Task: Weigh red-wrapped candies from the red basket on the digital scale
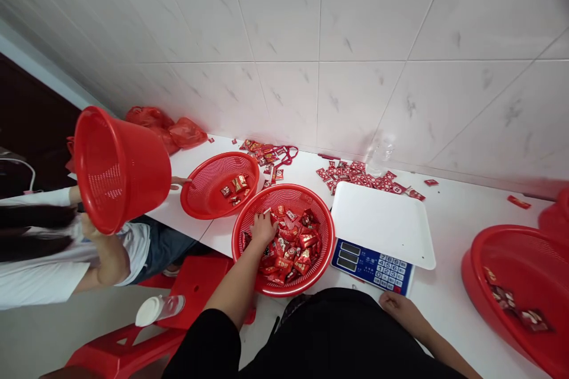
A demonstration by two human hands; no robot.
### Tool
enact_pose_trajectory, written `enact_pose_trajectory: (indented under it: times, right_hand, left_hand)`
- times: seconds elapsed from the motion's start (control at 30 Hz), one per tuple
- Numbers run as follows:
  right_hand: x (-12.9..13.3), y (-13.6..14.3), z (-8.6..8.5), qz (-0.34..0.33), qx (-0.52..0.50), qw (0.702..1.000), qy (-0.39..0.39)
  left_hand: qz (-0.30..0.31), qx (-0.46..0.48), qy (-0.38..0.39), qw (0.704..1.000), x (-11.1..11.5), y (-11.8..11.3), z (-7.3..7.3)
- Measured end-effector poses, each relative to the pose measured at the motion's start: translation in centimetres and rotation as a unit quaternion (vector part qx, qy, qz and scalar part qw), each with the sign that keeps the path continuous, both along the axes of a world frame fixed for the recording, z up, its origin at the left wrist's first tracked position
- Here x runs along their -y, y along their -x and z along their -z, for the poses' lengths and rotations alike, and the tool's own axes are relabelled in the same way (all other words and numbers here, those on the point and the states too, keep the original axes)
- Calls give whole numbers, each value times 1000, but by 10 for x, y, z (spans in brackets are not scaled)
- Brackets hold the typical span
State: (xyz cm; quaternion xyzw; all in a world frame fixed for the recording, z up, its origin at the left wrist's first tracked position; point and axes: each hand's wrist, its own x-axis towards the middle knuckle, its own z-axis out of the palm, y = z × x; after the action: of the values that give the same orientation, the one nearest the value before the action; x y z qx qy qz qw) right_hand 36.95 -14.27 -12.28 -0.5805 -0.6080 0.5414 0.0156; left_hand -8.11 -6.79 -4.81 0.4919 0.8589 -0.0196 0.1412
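Observation:
My left hand (264, 228) reaches into a red basket (328, 249) in front of me, its fingers curled down among wrapped candies (288, 249). What the fingertips hold, if anything, is hidden. My right hand (397, 303) rests at the front edge of a blue digital scale (371, 266), with its fingers curled and nothing visible in them. A white tray (382, 219) lies on top of the scale. Beside my basket, on the left, stands a shallower red basket (191, 195) with several wrapped packets inside.
A co-worker at left holds a tall red basket (146, 172) up, tilted sideways. Small red packets (355, 176) lie along the wall beside a clear plastic container (380, 154). Another red basket (478, 272) stands at right. A lidded cup (160, 309) sits on a red stool (195, 284).

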Motion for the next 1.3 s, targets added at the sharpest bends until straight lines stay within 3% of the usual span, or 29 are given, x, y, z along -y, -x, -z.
enact_pose_trajectory:
  times: [0.17,0.4,0.57,0.63,0.7,0.87,0.97,1.13,1.3]
  right_hand:
    - [-1,1,8,-1,13,1000,-10]
    - [3,0,10,13,19,999,-32]
    - [5,-1,13,10,10,1000,-26]
    - [5,-2,14,7,4,1000,-22]
    - [5,-3,14,8,-4,1000,-19]
    - [5,-2,12,18,-24,1000,-10]
    - [5,-3,13,13,-20,1000,-14]
    - [4,-4,16,12,-14,1000,-14]
    - [4,-3,15,20,-32,999,-2]
  left_hand:
    - [-4,9,14,1000,-11,-17,5]
    - [149,96,-35,984,-2,-68,3]
    - [230,235,-96,940,9,-91,1]
    - [252,268,-104,924,5,-89,0]
    - [233,261,-113,930,-3,-79,0]
    - [85,100,-75,988,-27,-35,8]
    - [31,59,-13,998,-33,-20,17]
    - [66,57,21,996,-43,-23,24]
    - [127,131,-3,983,-52,-27,19]
